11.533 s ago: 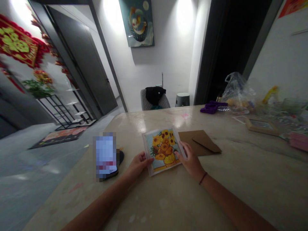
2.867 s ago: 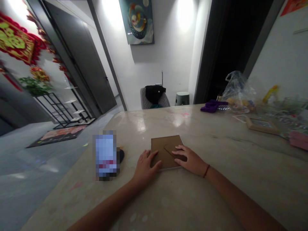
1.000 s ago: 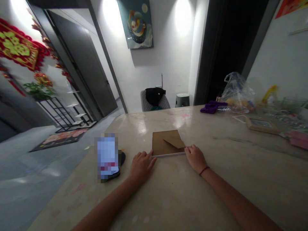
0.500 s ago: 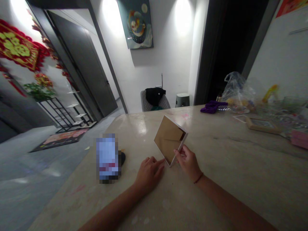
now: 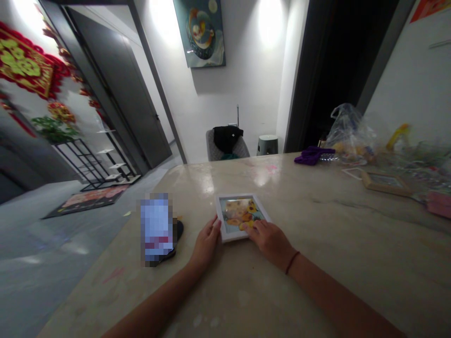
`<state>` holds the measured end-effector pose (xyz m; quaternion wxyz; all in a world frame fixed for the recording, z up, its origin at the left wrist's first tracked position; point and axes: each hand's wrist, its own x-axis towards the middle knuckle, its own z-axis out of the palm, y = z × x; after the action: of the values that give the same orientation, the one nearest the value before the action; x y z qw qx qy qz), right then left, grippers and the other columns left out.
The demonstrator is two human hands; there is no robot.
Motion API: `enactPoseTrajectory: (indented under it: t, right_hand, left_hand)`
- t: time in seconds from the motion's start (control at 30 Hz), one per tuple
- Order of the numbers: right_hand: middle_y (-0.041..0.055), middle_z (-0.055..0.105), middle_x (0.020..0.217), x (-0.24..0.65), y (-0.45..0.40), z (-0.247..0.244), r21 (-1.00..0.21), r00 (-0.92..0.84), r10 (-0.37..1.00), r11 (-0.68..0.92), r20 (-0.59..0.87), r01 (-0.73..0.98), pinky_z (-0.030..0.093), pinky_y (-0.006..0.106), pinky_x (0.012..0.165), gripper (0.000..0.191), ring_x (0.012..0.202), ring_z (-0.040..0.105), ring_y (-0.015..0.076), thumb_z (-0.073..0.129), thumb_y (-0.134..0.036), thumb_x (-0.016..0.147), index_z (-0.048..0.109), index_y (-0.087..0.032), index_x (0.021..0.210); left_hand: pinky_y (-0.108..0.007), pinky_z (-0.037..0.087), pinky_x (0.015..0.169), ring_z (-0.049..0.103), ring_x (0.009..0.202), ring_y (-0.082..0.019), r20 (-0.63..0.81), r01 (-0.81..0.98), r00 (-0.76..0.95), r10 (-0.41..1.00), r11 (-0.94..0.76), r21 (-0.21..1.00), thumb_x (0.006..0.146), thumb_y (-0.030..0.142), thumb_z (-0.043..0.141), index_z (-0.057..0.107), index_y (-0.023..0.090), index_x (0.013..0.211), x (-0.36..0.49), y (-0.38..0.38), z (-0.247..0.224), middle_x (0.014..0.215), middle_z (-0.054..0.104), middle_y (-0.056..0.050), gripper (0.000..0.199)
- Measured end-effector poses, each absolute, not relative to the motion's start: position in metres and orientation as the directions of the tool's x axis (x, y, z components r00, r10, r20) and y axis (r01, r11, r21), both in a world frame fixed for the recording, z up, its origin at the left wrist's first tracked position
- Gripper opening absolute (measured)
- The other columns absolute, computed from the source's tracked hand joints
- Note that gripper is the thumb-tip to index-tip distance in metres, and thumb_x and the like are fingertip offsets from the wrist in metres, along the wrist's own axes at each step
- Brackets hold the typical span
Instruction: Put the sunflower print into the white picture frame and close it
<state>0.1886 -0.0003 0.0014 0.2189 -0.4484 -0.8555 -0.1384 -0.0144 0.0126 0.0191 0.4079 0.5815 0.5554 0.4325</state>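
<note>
A white picture frame (image 5: 235, 238) is face up at the table in front of me, with a sunflower picture (image 5: 243, 211) showing inside it. My left hand (image 5: 206, 244) holds the frame's left edge, the thumb along its side. Over the lower right corner lies my right hand (image 5: 269, 237), gripping the frame there with its fingertips on the picture's front. Part of that corner is hidden under the right hand. A red cord is around my right wrist.
A phone (image 5: 157, 227), blurred out, stands left on the marble table (image 5: 334, 253). At the right back are a purple cloth (image 5: 312, 156), a clear plastic bag (image 5: 348, 134), a wooden frame (image 5: 385, 184) and a pink item (image 5: 439, 203). A grey chair (image 5: 211, 145) stands beyond.
The frame has turned over from its brown back, held tilted up, to its picture side and come down low. My left hand has moved from the bottom corner to the left edge.
</note>
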Motion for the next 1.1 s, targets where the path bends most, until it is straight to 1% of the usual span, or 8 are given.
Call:
enactPoseTrajectory:
  t: [0.13,0.2,0.33,0.6,0.73,0.93,1.03,1.1]
  right_hand:
    - [0.009,0.059,0.088,0.183,0.001,0.0,0.002,-0.468,0.752,0.527,0.465,0.85,0.047,0.031,0.066,0.032,0.081,0.055,0.0208,0.049,-0.021,0.084,0.055,-0.024,0.114]
    - [0.0101,0.059,0.091,0.183,0.001,0.001,-0.051,-0.454,0.774,0.526,0.441,0.849,0.047,0.034,0.069,0.033,0.084,0.055,0.0218,0.054,-0.024,0.081,0.056,-0.021,0.113]
    - [0.0104,0.059,0.099,0.194,0.0,0.006,-0.189,-0.435,0.791,0.55,0.431,0.814,0.045,0.037,0.08,0.036,0.092,0.053,0.0222,0.059,-0.026,0.076,0.057,-0.018,0.111]
    - [0.0108,0.059,0.096,0.235,0.005,0.005,-0.356,-0.217,0.909,0.347,0.355,0.868,0.043,0.036,0.084,0.041,0.091,0.053,0.0221,0.062,-0.027,0.07,0.058,-0.015,0.108]
    - [0.0098,0.061,0.095,0.233,0.017,-0.006,-0.398,-0.172,0.901,0.339,0.399,0.852,0.043,0.035,0.082,0.032,0.092,0.054,0.0215,0.056,-0.021,0.073,0.058,-0.017,0.105]
    - [0.012,0.062,0.095,0.225,0.023,-0.007,-0.395,-0.139,0.882,0.336,0.449,0.855,0.042,0.036,0.081,0.034,0.091,0.054,0.0234,0.055,-0.027,0.075,0.057,-0.015,0.107]
    - [0.0093,0.064,0.08,0.23,0.022,0.004,-0.616,0.052,0.899,0.255,0.434,0.745,0.044,0.033,0.069,0.037,0.074,0.057,0.0205,0.046,-0.048,0.078,0.061,-0.016,0.088]
    - [0.0042,0.057,0.054,0.235,0.023,0.01,-0.82,0.229,0.942,0.075,0.245,0.567,0.042,0.029,0.055,0.056,0.051,0.053,0.016,0.026,-0.061,0.081,0.057,-0.018,0.06]
  left_hand:
    - [-0.038,0.046,0.082,0.063,0.089,-0.022,0.088,0.366,0.06,0.994,-0.104,0.925,0.075,0.046,0.053,0.024,0.011,0.136,-0.01,0.009,0.012,0.097,0.068,-0.008,0.076]
    - [-0.038,0.045,0.084,0.06,0.094,-0.023,0.171,0.508,0.086,0.982,-0.191,0.84,0.071,0.044,0.059,0.031,0.013,0.133,-0.009,0.008,0.009,0.103,0.065,-0.01,0.075]
    - [-0.04,0.039,0.091,0.052,0.104,-0.027,0.29,0.826,0.077,0.954,-0.224,0.517,0.068,0.044,0.061,0.047,0.012,0.123,-0.007,0.004,0.008,0.106,0.06,-0.012,0.065]
    - [-0.037,0.039,0.087,0.056,0.093,-0.024,0.271,0.944,0.211,0.939,-0.268,0.192,0.078,0.045,0.051,0.055,0.016,0.116,-0.013,0.001,0.02,0.1,0.063,-0.01,0.048]
    - [-0.032,0.042,0.08,0.06,0.086,-0.021,0.247,0.945,0.24,0.939,-0.284,0.162,0.082,0.04,0.049,0.062,0.02,0.107,-0.02,0.009,0.024,0.093,0.068,-0.007,0.035]
    - [-0.031,0.041,0.08,0.059,0.091,-0.023,0.307,0.94,0.215,0.927,-0.282,0.195,0.081,0.037,0.048,0.061,0.018,0.107,-0.021,0.014,0.025,0.099,0.068,-0.008,0.035]
    - [-0.029,0.042,0.068,0.061,0.076,-0.021,0.285,0.926,0.088,0.955,-0.183,0.329,0.083,0.047,0.039,0.067,0.016,0.085,-0.024,0.015,0.028,0.08,0.069,-0.007,0.041]
    - [-0.027,0.038,0.055,0.057,0.055,-0.019,0.194,0.908,-0.042,0.98,-0.044,0.417,0.085,0.05,0.025,0.066,0.015,0.069,-0.028,0.019,0.029,0.055,0.061,-0.004,0.057]
